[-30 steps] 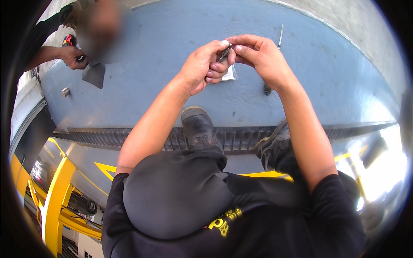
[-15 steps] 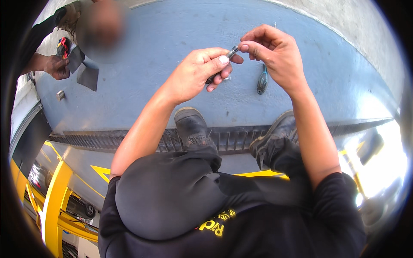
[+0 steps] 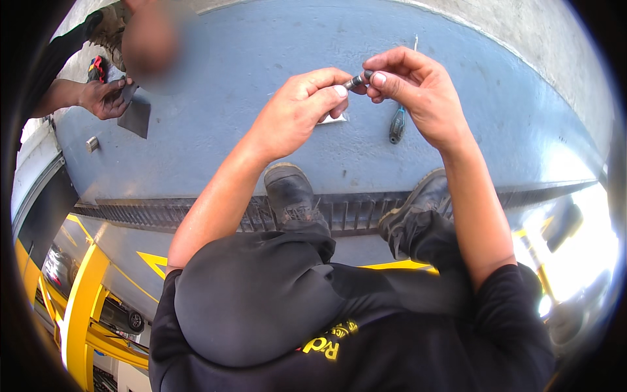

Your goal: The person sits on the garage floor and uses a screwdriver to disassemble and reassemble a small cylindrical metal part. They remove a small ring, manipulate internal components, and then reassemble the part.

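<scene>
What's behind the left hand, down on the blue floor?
Part of a flat white item shows on the blue floor, just past the fingers of the left hand. Whatever else lies behind the hand is covered.

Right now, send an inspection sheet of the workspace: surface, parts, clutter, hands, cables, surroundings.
Surface: blue floor, with scattered dark marks.
Job's things: small metal part and small dark piece, end to end; cannot tell whether they are joined.
Clutter: tool with a blue-and-dark handle, white packet partly hidden, short metal cylinder, dark flat sheet.
Hands: left hand grips the metal part; right hand pinches the dark piece.
Cables: nothing seen.
Surroundings: dark grating by the shoes, yellow frame lower left, co-worker's hand upper left, strong glare at right.
</scene>
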Demonstrator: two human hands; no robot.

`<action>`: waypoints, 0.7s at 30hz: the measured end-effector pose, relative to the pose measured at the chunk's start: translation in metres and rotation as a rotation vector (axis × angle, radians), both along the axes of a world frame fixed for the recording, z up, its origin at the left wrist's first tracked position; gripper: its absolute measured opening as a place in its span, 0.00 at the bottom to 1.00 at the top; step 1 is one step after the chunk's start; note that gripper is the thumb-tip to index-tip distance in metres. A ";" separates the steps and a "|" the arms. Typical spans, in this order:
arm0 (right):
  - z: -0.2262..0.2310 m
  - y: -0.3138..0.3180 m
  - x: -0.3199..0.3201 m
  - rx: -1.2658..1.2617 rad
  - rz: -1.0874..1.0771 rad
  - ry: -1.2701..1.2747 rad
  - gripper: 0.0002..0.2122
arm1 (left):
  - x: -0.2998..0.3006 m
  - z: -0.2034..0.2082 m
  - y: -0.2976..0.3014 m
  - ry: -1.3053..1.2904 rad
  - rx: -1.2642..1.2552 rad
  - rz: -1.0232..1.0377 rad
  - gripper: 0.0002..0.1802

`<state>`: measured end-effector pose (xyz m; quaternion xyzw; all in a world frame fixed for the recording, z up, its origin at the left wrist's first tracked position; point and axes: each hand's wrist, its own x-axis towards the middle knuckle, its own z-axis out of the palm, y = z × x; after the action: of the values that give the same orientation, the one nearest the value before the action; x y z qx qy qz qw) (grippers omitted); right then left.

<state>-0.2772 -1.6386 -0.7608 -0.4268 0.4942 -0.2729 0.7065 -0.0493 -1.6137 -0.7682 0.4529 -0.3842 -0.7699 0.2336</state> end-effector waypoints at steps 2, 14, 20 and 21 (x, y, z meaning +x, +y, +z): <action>0.001 0.001 -0.002 -0.044 0.039 0.048 0.08 | -0.003 0.002 0.002 -0.035 -0.015 0.027 0.17; 0.003 0.012 0.013 -0.105 -0.002 0.125 0.05 | -0.008 0.010 0.006 -0.386 -0.298 -0.024 0.17; -0.001 0.014 0.015 -0.022 -0.034 0.037 0.06 | -0.009 0.010 0.008 -0.471 -0.442 -0.021 0.18; -0.002 0.013 0.015 -0.005 -0.040 0.016 0.06 | -0.009 0.010 0.008 -0.481 -0.465 -0.023 0.17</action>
<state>-0.2620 -1.6252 -0.7623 -0.4208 0.5077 -0.2850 0.6957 -0.0578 -1.6054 -0.7582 0.5517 -0.5990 -0.5351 0.2246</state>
